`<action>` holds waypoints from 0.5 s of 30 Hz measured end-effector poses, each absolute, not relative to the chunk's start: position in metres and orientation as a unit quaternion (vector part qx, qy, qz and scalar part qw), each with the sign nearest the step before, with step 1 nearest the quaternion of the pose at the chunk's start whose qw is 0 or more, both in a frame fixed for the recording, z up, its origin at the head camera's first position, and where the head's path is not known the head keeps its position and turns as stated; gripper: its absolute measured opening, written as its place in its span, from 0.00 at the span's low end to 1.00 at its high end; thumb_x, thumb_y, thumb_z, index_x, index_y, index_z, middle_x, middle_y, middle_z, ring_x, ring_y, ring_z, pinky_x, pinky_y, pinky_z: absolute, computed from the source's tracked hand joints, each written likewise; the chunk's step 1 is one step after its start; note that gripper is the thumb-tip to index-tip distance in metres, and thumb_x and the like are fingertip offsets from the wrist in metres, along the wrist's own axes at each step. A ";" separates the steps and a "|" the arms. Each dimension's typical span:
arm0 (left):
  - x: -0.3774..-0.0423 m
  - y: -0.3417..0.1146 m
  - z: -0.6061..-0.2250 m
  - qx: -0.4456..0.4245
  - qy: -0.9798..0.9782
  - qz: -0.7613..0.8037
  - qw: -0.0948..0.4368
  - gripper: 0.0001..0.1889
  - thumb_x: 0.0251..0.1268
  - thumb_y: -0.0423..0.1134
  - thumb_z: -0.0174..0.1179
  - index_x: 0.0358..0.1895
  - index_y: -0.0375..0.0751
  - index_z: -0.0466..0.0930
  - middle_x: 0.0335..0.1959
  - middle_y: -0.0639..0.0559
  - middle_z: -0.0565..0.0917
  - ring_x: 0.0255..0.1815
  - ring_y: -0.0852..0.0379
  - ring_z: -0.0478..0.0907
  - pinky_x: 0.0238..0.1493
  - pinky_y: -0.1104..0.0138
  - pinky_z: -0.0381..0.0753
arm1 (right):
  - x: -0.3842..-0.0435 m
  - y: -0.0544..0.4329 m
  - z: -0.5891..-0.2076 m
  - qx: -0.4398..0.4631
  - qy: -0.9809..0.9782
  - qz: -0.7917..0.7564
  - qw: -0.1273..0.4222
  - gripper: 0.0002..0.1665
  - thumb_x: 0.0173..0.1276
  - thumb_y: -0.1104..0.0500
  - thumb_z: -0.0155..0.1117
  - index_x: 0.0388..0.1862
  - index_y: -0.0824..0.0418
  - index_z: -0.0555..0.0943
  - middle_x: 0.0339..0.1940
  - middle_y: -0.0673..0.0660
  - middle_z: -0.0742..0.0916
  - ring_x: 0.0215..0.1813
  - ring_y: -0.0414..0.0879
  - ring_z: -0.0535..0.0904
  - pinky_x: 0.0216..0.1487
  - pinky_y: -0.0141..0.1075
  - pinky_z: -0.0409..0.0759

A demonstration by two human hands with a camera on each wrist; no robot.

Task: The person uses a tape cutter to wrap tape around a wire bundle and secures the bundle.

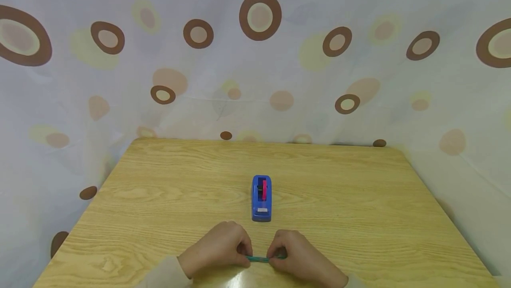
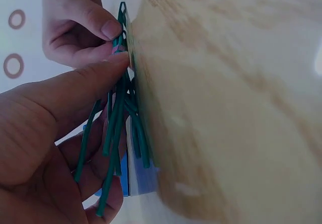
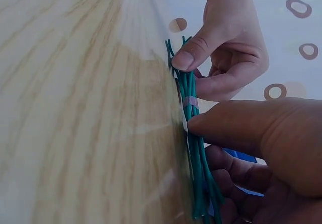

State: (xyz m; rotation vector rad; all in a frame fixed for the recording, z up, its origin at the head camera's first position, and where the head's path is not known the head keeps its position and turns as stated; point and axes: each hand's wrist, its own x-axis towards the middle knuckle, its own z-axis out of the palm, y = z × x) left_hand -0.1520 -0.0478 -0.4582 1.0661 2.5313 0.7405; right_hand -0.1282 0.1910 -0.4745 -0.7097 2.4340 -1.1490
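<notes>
A bundle of thin green wire-like strands [image 1: 258, 259] lies low over the table, stretched between both hands. The left hand [image 1: 223, 243] pinches one end between thumb and fingers, while the right hand [image 1: 295, 254] pinches the other. In the right wrist view a pinkish band of tape [image 3: 190, 101] wraps the middle of the bundle, between the two thumbs. Loose strand ends [image 2: 114, 133] fan out past the left thumb in the left wrist view. Beyond the hands stands a blue tape dispenser [image 1: 261, 212] with a pink roll of tape [image 1: 265, 189] in it.
The wooden table [image 1: 179, 172] has a glossy surface that reflects light near its front edge. Behind it and along its sides hangs a pale curtain [image 1: 295, 70] patterned with brown rings and coloured dots.
</notes>
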 end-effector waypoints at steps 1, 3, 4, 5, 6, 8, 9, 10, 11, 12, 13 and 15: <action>-0.152 -0.048 -0.458 0.370 0.879 0.261 0.149 0.06 0.48 0.42 0.78 0.25 0.53 0.88 0.18 0.73 0.75 0.21 0.74 0.71 0.27 0.77 0.71 | -0.129 0.191 -0.474 -0.249 0.861 -0.405 0.181 0.05 0.61 0.62 0.72 0.33 0.51 0.89 0.30 0.40 0.80 0.34 0.37 0.76 0.36 0.31 0.76; -0.153 -0.049 -0.459 0.366 0.876 0.272 0.154 0.06 0.49 0.43 0.77 0.26 0.53 0.88 0.19 0.73 0.76 0.22 0.74 0.72 0.28 0.77 0.73 | -0.129 0.192 -0.473 -0.245 0.860 -0.407 0.186 0.05 0.62 0.61 0.71 0.34 0.50 0.89 0.31 0.41 0.81 0.35 0.37 0.77 0.38 0.32 0.76; -0.153 -0.049 -0.459 0.364 0.875 0.278 0.156 0.05 0.49 0.44 0.77 0.27 0.53 0.88 0.20 0.73 0.77 0.23 0.74 0.72 0.28 0.77 0.73 | -0.130 0.192 -0.473 -0.242 0.858 -0.411 0.190 0.05 0.62 0.60 0.71 0.34 0.50 0.89 0.31 0.41 0.82 0.36 0.37 0.77 0.39 0.32 0.77; -0.154 -0.049 -0.460 0.362 0.875 0.283 0.156 0.05 0.50 0.45 0.76 0.27 0.54 0.89 0.21 0.74 0.77 0.23 0.74 0.73 0.29 0.76 0.73 | -0.130 0.192 -0.472 -0.241 0.857 -0.413 0.191 0.04 0.62 0.59 0.71 0.35 0.50 0.89 0.32 0.42 0.82 0.36 0.37 0.78 0.39 0.32 0.77; -0.154 -0.049 -0.460 0.360 0.874 0.287 0.155 0.05 0.52 0.45 0.76 0.27 0.55 0.88 0.21 0.74 0.77 0.24 0.74 0.73 0.30 0.76 0.74 | -0.131 0.193 -0.471 -0.241 0.855 -0.417 0.192 0.04 0.62 0.59 0.71 0.35 0.50 0.89 0.32 0.42 0.82 0.37 0.37 0.78 0.40 0.32 0.77; -0.154 -0.049 -0.460 0.357 0.872 0.297 0.155 0.04 0.54 0.45 0.74 0.28 0.55 0.89 0.23 0.74 0.78 0.25 0.74 0.74 0.30 0.76 0.74 | -0.131 0.194 -0.470 -0.246 0.852 -0.423 0.188 0.04 0.63 0.59 0.71 0.36 0.51 0.89 0.33 0.42 0.83 0.38 0.37 0.78 0.41 0.33 0.78; -0.154 -0.049 -0.460 0.357 0.872 0.299 0.152 0.04 0.55 0.46 0.74 0.28 0.56 0.88 0.23 0.74 0.78 0.25 0.74 0.74 0.30 0.76 0.74 | -0.132 0.195 -0.470 -0.251 0.850 -0.426 0.184 0.04 0.63 0.59 0.71 0.37 0.51 0.89 0.33 0.43 0.84 0.38 0.38 0.78 0.42 0.33 0.78; -0.154 -0.049 -0.459 0.357 0.872 0.301 0.147 0.03 0.56 0.46 0.73 0.28 0.56 0.88 0.23 0.74 0.78 0.25 0.74 0.74 0.30 0.76 0.74 | -0.132 0.195 -0.469 -0.252 0.847 -0.430 0.181 0.04 0.63 0.59 0.71 0.37 0.52 0.89 0.34 0.44 0.84 0.38 0.37 0.78 0.42 0.33 0.78; -0.155 -0.048 -0.458 0.359 0.872 0.300 0.141 0.03 0.56 0.45 0.73 0.28 0.56 0.88 0.23 0.74 0.78 0.25 0.74 0.74 0.30 0.76 0.74 | -0.133 0.195 -0.468 -0.256 0.847 -0.432 0.177 0.04 0.63 0.59 0.71 0.37 0.52 0.89 0.34 0.44 0.84 0.38 0.38 0.78 0.41 0.33 0.78; -0.155 -0.048 -0.457 0.360 0.873 0.301 0.136 0.03 0.57 0.45 0.72 0.28 0.56 0.88 0.23 0.74 0.78 0.25 0.74 0.73 0.30 0.76 0.74 | -0.133 0.196 -0.467 -0.257 0.846 -0.435 0.172 0.04 0.64 0.58 0.71 0.37 0.52 0.89 0.34 0.44 0.84 0.38 0.38 0.78 0.41 0.33 0.78; -0.155 -0.048 -0.455 0.361 0.872 0.302 0.131 0.03 0.57 0.45 0.72 0.28 0.56 0.89 0.23 0.74 0.78 0.25 0.74 0.73 0.30 0.76 0.74 | -0.133 0.196 -0.466 -0.258 0.846 -0.436 0.168 0.03 0.64 0.57 0.72 0.37 0.52 0.89 0.33 0.44 0.84 0.38 0.37 0.78 0.41 0.33 0.78; -0.156 -0.049 -0.452 0.362 0.873 0.304 0.122 0.03 0.58 0.44 0.72 0.28 0.56 0.88 0.22 0.74 0.77 0.25 0.73 0.73 0.30 0.76 0.73 | -0.134 0.197 -0.463 -0.261 0.846 -0.437 0.158 0.03 0.65 0.56 0.71 0.37 0.51 0.89 0.33 0.43 0.84 0.37 0.37 0.78 0.39 0.33 0.78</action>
